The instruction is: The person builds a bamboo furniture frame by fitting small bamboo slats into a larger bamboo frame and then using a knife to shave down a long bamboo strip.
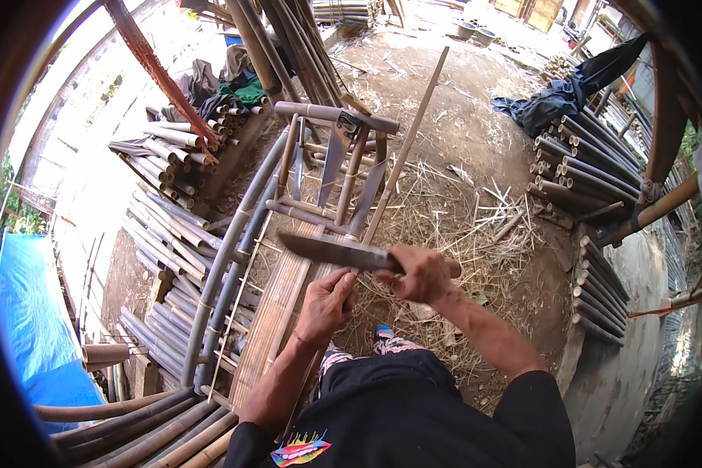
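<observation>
Bamboo strip (404, 148): thin and pale; we hold its near end in our left hand (326, 306), fingers curled shut around it.
Strip axis: it runs from our fingers up and away to the right, its far tip well beyond the frame's top rail.
Right hand (421, 273): fingers wrapped tight on the handle of a large knife (337, 250).
Knife blade: broad, dark steel, pointing left from our right fist, lying across the strip just above our left fingers.
Key relation: blade and strip cross nearly square; our left hand sits nearer us, just below the crossing, our right beside it.
Bamboo frame (320, 179): unfinished, of poles and rungs, just beyond the hands, a second blade hanging from its top rail.
Slat panel (277, 312): flattened bamboo under our left wrist.
Ground (476, 234): dirt littered with shavings.
Surroundings: stacked bamboo poles (168, 234) on the left and on the right; blue tarpaulin (31, 312) at far left.
</observation>
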A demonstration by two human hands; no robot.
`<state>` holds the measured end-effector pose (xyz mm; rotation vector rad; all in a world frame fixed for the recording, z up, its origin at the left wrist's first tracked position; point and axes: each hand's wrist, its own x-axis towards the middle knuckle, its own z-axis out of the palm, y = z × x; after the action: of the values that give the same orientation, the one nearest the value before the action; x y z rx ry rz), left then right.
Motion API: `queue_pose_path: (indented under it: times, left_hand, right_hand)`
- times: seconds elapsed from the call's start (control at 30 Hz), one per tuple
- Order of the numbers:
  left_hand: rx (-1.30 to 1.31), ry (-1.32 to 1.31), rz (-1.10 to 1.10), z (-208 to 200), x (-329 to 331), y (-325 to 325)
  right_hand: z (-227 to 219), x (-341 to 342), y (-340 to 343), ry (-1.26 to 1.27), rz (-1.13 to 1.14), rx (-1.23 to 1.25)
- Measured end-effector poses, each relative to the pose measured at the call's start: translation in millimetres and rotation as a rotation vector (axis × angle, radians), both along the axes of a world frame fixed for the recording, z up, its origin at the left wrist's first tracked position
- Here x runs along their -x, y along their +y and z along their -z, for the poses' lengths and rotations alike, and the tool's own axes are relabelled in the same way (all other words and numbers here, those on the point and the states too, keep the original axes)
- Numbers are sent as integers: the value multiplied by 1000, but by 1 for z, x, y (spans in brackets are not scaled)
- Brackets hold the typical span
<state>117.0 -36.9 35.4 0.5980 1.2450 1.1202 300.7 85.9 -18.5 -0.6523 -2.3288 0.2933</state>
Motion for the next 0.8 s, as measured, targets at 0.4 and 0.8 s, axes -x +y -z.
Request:
queue_pose_path:
  times: [0.4,0.8]
  left_hand:
    - [17,60,40,-7,-14,-30]
    - [66,-2,142,10,8,-96]
  right_hand:
    - [-1,-23,29,-5,293,490]
    - [-8,-85,101,-105,564,251]
